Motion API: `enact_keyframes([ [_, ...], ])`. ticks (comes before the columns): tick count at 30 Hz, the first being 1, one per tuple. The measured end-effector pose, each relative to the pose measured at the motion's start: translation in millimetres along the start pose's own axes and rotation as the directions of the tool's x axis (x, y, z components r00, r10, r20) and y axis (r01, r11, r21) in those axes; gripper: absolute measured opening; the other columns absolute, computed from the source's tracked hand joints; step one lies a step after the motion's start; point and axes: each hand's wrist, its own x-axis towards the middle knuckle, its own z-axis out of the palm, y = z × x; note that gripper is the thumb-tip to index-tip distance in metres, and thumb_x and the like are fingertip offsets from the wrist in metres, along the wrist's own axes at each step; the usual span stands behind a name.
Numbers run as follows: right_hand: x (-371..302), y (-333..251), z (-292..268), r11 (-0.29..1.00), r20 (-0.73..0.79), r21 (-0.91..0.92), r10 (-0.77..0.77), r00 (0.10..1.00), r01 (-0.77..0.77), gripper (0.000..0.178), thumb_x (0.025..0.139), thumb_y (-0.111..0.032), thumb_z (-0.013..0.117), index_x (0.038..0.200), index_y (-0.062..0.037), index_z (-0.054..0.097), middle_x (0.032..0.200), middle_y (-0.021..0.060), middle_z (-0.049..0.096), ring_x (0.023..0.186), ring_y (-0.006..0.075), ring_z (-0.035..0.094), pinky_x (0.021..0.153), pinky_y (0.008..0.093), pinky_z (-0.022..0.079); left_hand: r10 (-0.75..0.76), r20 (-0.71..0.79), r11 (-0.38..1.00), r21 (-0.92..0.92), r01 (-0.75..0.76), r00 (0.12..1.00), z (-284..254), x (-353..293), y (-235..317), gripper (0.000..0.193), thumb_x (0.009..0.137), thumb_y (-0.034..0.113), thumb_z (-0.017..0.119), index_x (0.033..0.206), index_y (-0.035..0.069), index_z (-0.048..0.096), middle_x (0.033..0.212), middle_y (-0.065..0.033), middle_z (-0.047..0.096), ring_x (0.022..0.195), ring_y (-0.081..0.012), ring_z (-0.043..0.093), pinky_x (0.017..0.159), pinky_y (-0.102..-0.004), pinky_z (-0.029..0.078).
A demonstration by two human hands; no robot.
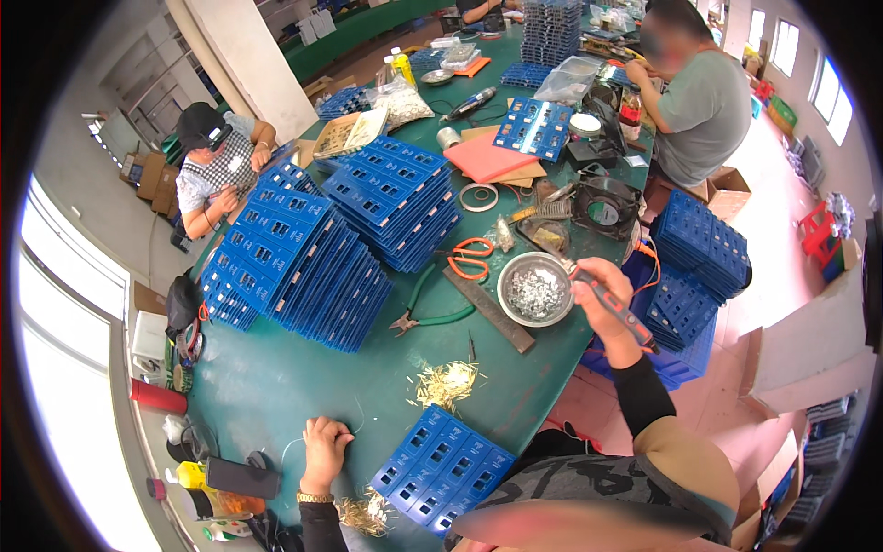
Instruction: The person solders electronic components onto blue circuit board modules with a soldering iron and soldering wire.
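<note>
My right hand (602,299) is closed round the red and grey handle of a soldering iron (624,315), its front end at the rim of a round metal bowl (504,299). Small silvery pieces (535,291) lie in that bowl. Low over the green table, my left hand (326,446) has its fingers curled together, with a thin pale wire (357,419) running out from them. Right of it lies a blue panel of circuit boards (443,465) with rows of dark parts. Thin gold-coloured pins are heaped beyond the panel (446,382) and beside my left wrist (363,513).
Tall stacks of blue panels (313,267) stand at the left. Green-handled cutters (432,313), orange-handled scissors (471,253) and a metal bar (492,311) lie near the bowl. A black fan (607,204) is behind it. Co-workers sit at left (221,156) and far right (704,101).
</note>
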Motion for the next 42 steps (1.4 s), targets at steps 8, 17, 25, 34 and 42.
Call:
enact_keyframes([
  [8, -17, -28, 46, 0.954, 0.275, 0.284, 0.016, 0.961, -0.097, 0.029, 0.089, -0.007, 0.067, 0.112, 0.0003, 0.052, 0.091, 0.0092, 0.067, 0.079, 0.0124, 0.064, 0.068, 0.0258, 0.052, 0.078, -0.204, 0.992, -0.079, -0.096, 0.976, 11, -11, -2, 0.013, 0.084, 0.001, 0.063, 0.090, 0.003, 0.051, 0.085, -0.0104, 0.053, 0.080, -0.0279, 0.049, 0.074, -0.0378, 0.040],
  [17, -29, -65, 103, 0.939, 0.434, 0.332, -0.238, 0.869, 0.091, 0.035, 0.089, -0.006, 0.068, 0.119, -0.0013, 0.052, 0.089, 0.0086, 0.071, 0.072, 0.0131, 0.068, 0.063, 0.0257, 0.053, -0.024, -0.494, 0.956, -0.266, -0.125, 0.869, -34, 2, 65, 0.016, 0.088, 0.001, 0.063, 0.077, 0.001, 0.051, 0.072, -0.0059, 0.048, 0.058, -0.0147, 0.041, 0.053, -0.0286, 0.034],
  [25, -45, -106, 168, 0.868, 0.560, 0.486, -0.224, 0.798, -0.098, 0.037, 0.082, -0.004, 0.076, 0.116, -0.0081, 0.063, 0.101, 0.0081, 0.071, 0.091, 0.0205, 0.070, 0.080, 0.0302, 0.055, 0.006, -0.248, 0.897, -0.428, -0.116, 0.969, -45, 4, 138, 0.010, 0.080, -0.004, 0.073, 0.083, 0.003, 0.067, 0.075, -0.0058, 0.060, 0.057, -0.0136, 0.052, 0.050, -0.0268, 0.041],
  [34, -72, -116, 180, 0.822, 0.698, 0.447, -0.074, 0.712, -0.353, 0.027, 0.082, -0.007, 0.077, 0.106, -0.0061, 0.064, 0.089, 0.0096, 0.069, 0.081, 0.0193, 0.070, 0.070, 0.0296, 0.054, 0.014, -0.293, 0.906, -0.400, -0.136, 0.956, -35, -14, 158, 0.010, 0.080, -0.005, 0.072, 0.086, 0.002, 0.067, 0.077, -0.0078, 0.059, 0.059, -0.0152, 0.056, 0.052, -0.0269, 0.045],
  [42, -71, -105, 169, 0.927, 0.733, 0.372, -0.258, 0.630, -0.053, 0.028, 0.083, -0.007, 0.069, 0.110, -0.0120, 0.064, 0.080, 0.0058, 0.066, 0.069, 0.0240, 0.066, 0.062, 0.0330, 0.051, 0.230, -0.231, 0.971, -0.009, -0.238, 0.945, -37, -35, 156, 0.020, 0.073, -0.003, 0.074, 0.091, 0.005, 0.071, 0.077, -0.0065, 0.059, 0.061, -0.0230, 0.058, 0.052, -0.0302, 0.047],
])
